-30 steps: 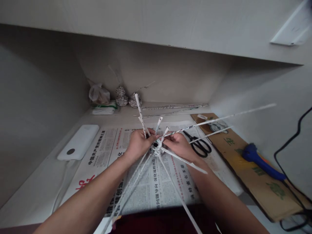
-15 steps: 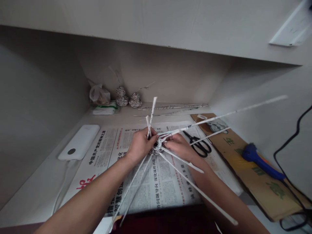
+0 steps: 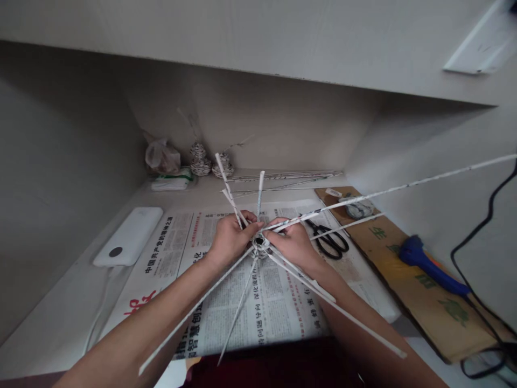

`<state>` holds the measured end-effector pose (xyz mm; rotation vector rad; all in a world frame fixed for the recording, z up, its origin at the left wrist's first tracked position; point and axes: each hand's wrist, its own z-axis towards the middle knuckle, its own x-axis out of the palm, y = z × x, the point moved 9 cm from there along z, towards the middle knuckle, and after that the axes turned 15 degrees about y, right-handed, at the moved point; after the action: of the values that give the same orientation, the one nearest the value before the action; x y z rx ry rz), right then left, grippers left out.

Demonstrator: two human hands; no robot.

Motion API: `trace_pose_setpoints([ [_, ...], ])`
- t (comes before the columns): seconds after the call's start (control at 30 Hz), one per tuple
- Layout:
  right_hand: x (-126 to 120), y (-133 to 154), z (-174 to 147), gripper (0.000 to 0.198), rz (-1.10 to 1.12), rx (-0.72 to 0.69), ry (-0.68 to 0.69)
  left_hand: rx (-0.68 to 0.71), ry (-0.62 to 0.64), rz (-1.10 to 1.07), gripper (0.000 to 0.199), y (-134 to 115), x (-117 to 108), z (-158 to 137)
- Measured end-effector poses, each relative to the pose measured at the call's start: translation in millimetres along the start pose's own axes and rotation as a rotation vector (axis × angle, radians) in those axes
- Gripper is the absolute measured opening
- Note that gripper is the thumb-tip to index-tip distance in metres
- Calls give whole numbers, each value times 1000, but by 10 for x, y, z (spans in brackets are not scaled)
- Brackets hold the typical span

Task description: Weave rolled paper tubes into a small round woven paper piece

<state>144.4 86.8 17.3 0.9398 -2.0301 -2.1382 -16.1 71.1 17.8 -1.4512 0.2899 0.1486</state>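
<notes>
A small round woven piece [image 3: 260, 250] of rolled paper strips sits between my hands above the newspaper [image 3: 242, 312]. Several stiff paper strips radiate from it, and a dark hole shows in its middle. My left hand [image 3: 230, 240] closes on its left rim, thumb on top, with two strips standing up by the fingers. At the right rim, my right hand [image 3: 297, 243] pinches a long paper strip [image 3: 388, 189] that runs far out to the right. Another upright strip [image 3: 260, 194] rises behind the piece. Some fingertips of both hands are hidden.
Black scissors [image 3: 333, 242] lie right of my hands. A blue glue gun [image 3: 428, 264] rests on a cardboard sheet [image 3: 440, 318]. A white power bank [image 3: 129, 237] is at left. Along the back are woven gourd shapes [image 3: 200, 161], a plastic bag [image 3: 162, 156] and loose paper strips [image 3: 283, 177].
The woven piece has turned between my hands, so its strips point in new directions. One strip stands upright at the back, and the long strip reaches farther right.
</notes>
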Motion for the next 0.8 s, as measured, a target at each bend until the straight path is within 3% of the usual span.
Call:
trace_pose_setpoints([
  [0.1,-9,-13,10,12,-16,-16,-3,-62,118,-137,22,52,-5,47],
  [0.2,-25,-47,22,12,-6,-13,-5,-120,457,-356,53,31,128,44],
  [0.3,-54,-57,21,12,18,-8,-11,-127,644,-451,64,-38,150,-7],
  [0.4,-64,-20,14,11,3,-17,12,-161,647,-483,57,5,132,-15],
  [0.6,-52,34,1,9,-47,-31,66,-244,531,-540,33,192,140,23],
  [0.8,5,72,13,9,-89,-86,108,-279,438,-483,33,238,164,70],
])
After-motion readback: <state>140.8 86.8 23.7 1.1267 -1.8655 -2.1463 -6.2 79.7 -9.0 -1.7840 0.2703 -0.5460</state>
